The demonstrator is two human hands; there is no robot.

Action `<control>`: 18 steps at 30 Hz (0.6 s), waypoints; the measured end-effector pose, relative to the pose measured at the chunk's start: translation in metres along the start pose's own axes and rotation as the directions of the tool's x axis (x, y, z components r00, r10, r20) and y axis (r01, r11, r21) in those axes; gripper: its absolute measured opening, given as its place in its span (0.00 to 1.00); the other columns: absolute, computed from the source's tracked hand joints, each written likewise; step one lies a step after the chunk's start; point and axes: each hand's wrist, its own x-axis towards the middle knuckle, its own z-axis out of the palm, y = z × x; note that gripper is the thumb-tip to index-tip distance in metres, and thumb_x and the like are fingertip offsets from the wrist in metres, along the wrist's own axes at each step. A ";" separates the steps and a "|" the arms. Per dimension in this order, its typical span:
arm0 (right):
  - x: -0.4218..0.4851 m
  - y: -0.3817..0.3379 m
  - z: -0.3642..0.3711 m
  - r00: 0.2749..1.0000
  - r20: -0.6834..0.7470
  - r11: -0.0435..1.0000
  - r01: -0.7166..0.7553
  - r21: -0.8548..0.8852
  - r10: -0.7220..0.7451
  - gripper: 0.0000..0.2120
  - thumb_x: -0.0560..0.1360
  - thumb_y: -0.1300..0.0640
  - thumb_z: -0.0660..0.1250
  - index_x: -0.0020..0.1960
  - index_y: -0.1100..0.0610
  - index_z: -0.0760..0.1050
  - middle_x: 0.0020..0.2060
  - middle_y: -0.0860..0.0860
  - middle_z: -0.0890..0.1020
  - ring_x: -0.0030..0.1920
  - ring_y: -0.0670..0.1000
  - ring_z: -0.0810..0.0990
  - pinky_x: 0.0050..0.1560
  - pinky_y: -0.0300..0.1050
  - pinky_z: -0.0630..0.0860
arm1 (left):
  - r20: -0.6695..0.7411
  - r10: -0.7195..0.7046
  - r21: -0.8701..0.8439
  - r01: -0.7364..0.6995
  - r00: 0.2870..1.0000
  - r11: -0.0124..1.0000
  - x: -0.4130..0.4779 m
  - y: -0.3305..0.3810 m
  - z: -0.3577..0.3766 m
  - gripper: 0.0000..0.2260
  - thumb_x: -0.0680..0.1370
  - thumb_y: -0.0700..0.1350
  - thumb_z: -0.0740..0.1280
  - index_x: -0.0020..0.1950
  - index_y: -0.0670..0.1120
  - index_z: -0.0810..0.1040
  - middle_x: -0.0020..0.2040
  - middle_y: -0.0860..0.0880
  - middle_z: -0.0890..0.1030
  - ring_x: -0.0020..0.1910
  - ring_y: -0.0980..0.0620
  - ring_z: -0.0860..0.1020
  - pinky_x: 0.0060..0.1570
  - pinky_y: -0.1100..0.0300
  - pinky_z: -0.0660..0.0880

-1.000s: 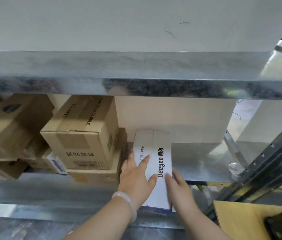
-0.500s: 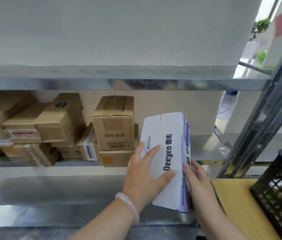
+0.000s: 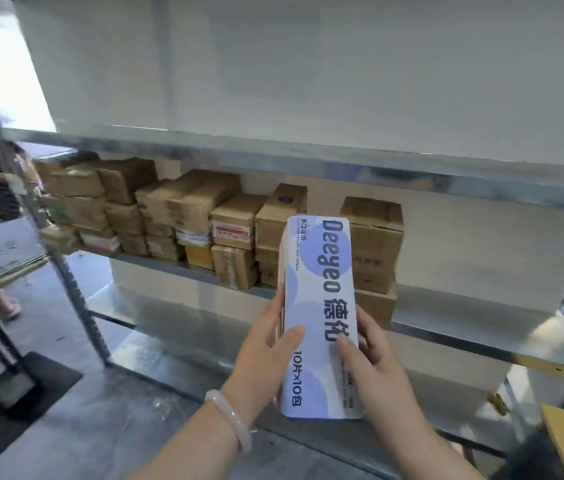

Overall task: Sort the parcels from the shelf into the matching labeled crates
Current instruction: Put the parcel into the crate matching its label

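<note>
While off the shelf (image 3: pixel 308 160), white parcel (image 3: pixel 320 282) between left grip (image 3: pixel 266 355) and right grip (image 3: pixel 377 368), both clasped round it.

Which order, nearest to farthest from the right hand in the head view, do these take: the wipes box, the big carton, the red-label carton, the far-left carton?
1. wipes box: held in the right hand.
2. big carton: right end of the row, just behind the box.
3. red-label carton: middle of the row.
4. far-left carton: left end of the row.
</note>
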 end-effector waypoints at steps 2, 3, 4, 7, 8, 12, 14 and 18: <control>0.001 -0.003 0.030 0.991 0.124 0.990 0.065 -0.123 -0.050 0.22 0.79 0.56 0.64 0.69 0.39 0.68 0.64 0.36 0.75 0.61 0.33 0.73 0.56 0.30 0.73 | -0.158 0.081 0.140 -0.059 0.984 0.988 -0.012 0.008 -0.033 0.19 0.76 0.50 0.65 0.67 0.60 0.74 0.59 0.50 0.83 0.54 0.51 0.83 0.48 0.56 0.80; 0.002 -0.003 0.044 0.977 0.198 0.970 0.124 -0.208 -0.083 0.22 0.79 0.53 0.63 0.71 0.38 0.65 0.67 0.35 0.70 0.65 0.30 0.67 0.64 0.29 0.67 | -0.225 0.130 0.222 -0.079 0.966 0.972 -0.017 0.012 -0.050 0.19 0.77 0.49 0.64 0.68 0.55 0.75 0.57 0.48 0.84 0.53 0.49 0.83 0.49 0.52 0.80; 0.003 -0.004 0.059 0.955 0.276 0.943 0.187 -0.276 -0.108 0.23 0.79 0.50 0.61 0.71 0.37 0.61 0.69 0.34 0.65 0.67 0.28 0.60 0.66 0.25 0.59 | -0.272 0.174 0.299 -0.089 0.946 0.950 -0.023 0.015 -0.067 0.20 0.77 0.49 0.63 0.70 0.51 0.74 0.56 0.47 0.84 0.54 0.46 0.83 0.51 0.47 0.80; 0.002 0.000 0.105 0.890 0.444 0.900 0.274 -0.340 -0.103 0.27 0.75 0.40 0.55 0.74 0.38 0.55 0.73 0.34 0.56 0.71 0.28 0.49 0.67 0.24 0.47 | -0.363 0.179 0.425 -0.008 0.914 0.905 -0.039 0.023 -0.110 0.33 0.72 0.57 0.70 0.76 0.52 0.66 0.61 0.47 0.81 0.61 0.45 0.78 0.59 0.42 0.75; 0.002 0.003 0.121 0.865 0.489 0.878 0.319 -0.358 -0.114 0.28 0.75 0.39 0.53 0.74 0.37 0.54 0.74 0.34 0.55 0.72 0.30 0.48 0.70 0.28 0.46 | -0.384 0.172 0.467 0.030 0.907 0.884 -0.044 0.025 -0.122 0.39 0.69 0.60 0.73 0.77 0.55 0.63 0.62 0.49 0.79 0.63 0.46 0.76 0.61 0.45 0.74; 0.009 0.010 0.181 0.760 0.634 0.805 0.462 -0.373 -0.143 0.21 0.81 0.42 0.52 0.70 0.28 0.51 0.75 0.34 0.52 0.74 0.35 0.45 0.75 0.41 0.45 | -0.549 0.152 0.548 0.217 0.822 0.808 -0.068 0.027 -0.165 0.47 0.64 0.58 0.76 0.72 0.75 0.48 0.60 0.62 0.66 0.62 0.63 0.67 0.60 0.63 0.65; 0.017 0.012 0.205 0.700 0.698 0.779 0.518 -0.352 -0.150 0.19 0.79 0.37 0.49 0.68 0.25 0.53 0.74 0.32 0.52 0.74 0.34 0.45 0.75 0.40 0.46 | -0.626 0.158 0.482 0.218 0.764 0.849 -0.077 0.027 -0.188 0.45 0.66 0.54 0.77 0.67 0.79 0.49 0.59 0.66 0.64 0.57 0.74 0.65 0.56 0.69 0.65; 0.047 0.018 0.247 0.689 0.696 0.773 0.548 -0.319 -0.201 0.23 0.75 0.31 0.54 0.70 0.26 0.58 0.73 0.29 0.52 0.74 0.36 0.47 0.73 0.44 0.51 | -0.703 0.072 0.126 0.024 0.708 0.992 -0.078 0.029 -0.233 0.40 0.64 0.52 0.78 0.70 0.70 0.62 0.69 0.55 0.75 0.64 0.53 0.77 0.63 0.49 0.75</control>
